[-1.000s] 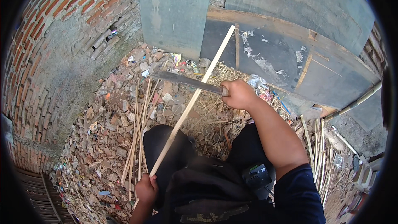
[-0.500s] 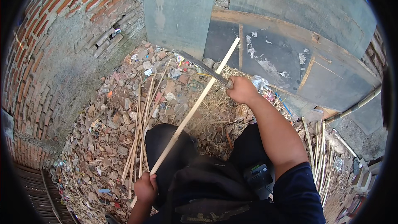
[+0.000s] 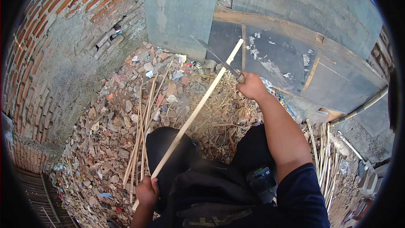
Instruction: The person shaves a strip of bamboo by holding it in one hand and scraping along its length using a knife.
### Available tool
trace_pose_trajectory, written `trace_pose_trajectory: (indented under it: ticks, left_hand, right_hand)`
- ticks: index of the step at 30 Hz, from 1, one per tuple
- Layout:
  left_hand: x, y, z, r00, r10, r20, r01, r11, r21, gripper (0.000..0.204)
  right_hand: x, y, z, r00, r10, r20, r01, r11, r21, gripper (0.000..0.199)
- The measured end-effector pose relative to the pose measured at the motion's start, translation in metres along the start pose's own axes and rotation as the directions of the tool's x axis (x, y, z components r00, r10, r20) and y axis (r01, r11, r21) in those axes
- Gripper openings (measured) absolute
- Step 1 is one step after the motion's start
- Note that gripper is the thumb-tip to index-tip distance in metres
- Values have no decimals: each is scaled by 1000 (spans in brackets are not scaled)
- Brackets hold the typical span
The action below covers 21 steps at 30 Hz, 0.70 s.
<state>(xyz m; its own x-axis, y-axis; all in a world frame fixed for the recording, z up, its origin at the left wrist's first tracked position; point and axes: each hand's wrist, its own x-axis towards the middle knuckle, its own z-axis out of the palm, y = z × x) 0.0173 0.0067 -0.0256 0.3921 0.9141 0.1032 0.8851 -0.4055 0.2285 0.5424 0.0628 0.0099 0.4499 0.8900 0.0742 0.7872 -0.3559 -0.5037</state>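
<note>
Closed around the lower end of a long pale bamboo strip (image 3: 193, 117), my left hand (image 3: 147, 191) is beside my left knee. The strip slants up and away to the right, passing over that knee. My right hand (image 3: 252, 85) grips the handle of a machete (image 3: 215, 55), whose dark blade points up and to the left. Near the strip's far end the blade crosses it; whether the edge bites into it I cannot tell. Thin curled shavings (image 3: 215, 107) lie on the ground below the strip.
More bamboo strips (image 3: 141, 131) lie on the rubble (image 3: 105, 143) to the left, and another bundle (image 3: 324, 156) is at the right. A brick wall (image 3: 50, 80) rises on the left. Grey panels (image 3: 181, 12) stand ahead. A black device (image 3: 260, 179) is beside my right thigh.
My right hand has moved slightly up and right with the machete. The blade now crosses nearer the strip's far end and tilts more steeply. My left hand has barely moved.
</note>
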Motion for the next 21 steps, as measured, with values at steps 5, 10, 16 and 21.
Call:
trace_pose_trajectory:
  ticks: [5, 10, 16, 21]
  left_hand:
    - [-1, 2, -6, 999, 1, 33, -1, 1000, -9, 30]
    - [-2, -3, -3, 999, -8, 45, 9, 1000, -23, 31]
    - [-7, -11, 2, 1000, 3, 21, -1, 998, -60, 32]
    - [4, -7, -3, 999, 10, 33, -10, 1000, -10, 32]
  right_hand:
    - [-12, -12, -2, 988, -108, 112, 101, 993, 66, 27]
    - [-43, -66, -8, 849, -402, 341, 468, 873, -135, 25]
    - [-27, -53, -6, 875, -355, 330, 378, 926, -9, 22]
    - [1, 8, -1, 989, 127, 73, -137, 979, 152, 29]
